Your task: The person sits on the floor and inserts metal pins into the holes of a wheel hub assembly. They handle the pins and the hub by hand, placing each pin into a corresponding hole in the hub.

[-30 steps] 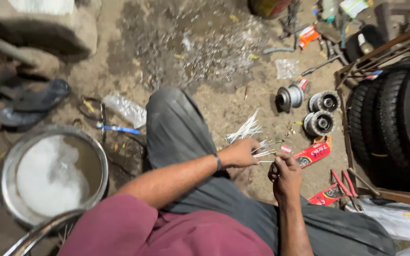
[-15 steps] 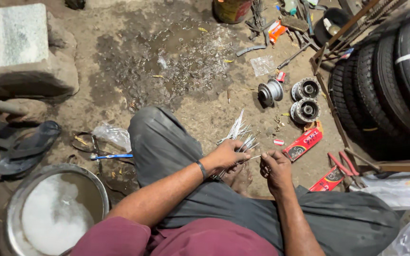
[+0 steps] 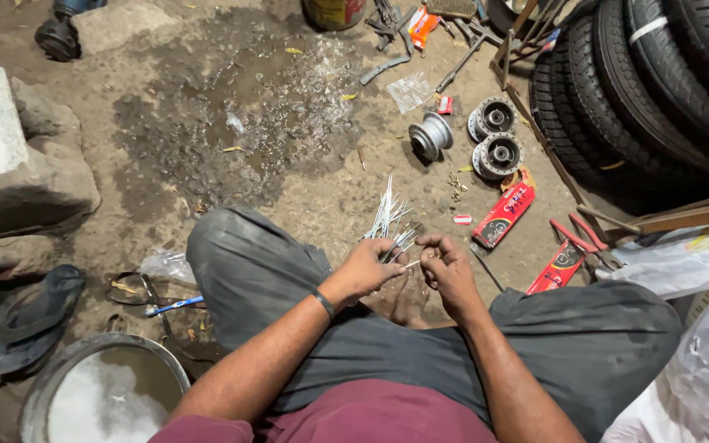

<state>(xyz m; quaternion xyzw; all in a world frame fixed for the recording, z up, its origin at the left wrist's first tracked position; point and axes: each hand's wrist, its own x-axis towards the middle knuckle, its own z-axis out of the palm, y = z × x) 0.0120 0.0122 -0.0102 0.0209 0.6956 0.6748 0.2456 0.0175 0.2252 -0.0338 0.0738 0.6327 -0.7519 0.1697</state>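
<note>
Steel spokes (image 3: 387, 215) lie fanned on the dirt floor (image 3: 207, 123) just beyond the person's knee, and a smaller bunch of spokes (image 3: 401, 243) is gripped in the left hand (image 3: 364, 267), whose fingers are curled shut round it. The right hand (image 3: 450, 267) is pinched closed on the tip of a single spoke (image 3: 414, 262) that reaches across from the left hand, finger and thumb together. Compared with a second ago, the hands have drawn closer together and sit nearer the middle of the lap, and the head has tipped so that more of the floor ahead shows; the grip on the bunch looks unchanged, so the work appears to go on one spoke at a time.

Around them in the same head view: three wheel hubs (image 3: 494, 139) rest near the stacked tyres (image 3: 650, 90) at the right edge of the floor. A red packet (image 3: 504, 216) and red-handled pliers (image 3: 578, 239) lie just beside the right knee. At the left edge sit a stone block (image 3: 10, 156) and a sandal (image 3: 30, 316); a metal basin (image 3: 108, 385) holding something white is at the lower left corner. A wet, littered patch (image 3: 240, 107) spreads ahead. Nothing lies between the hands and the loose spokes.
</note>
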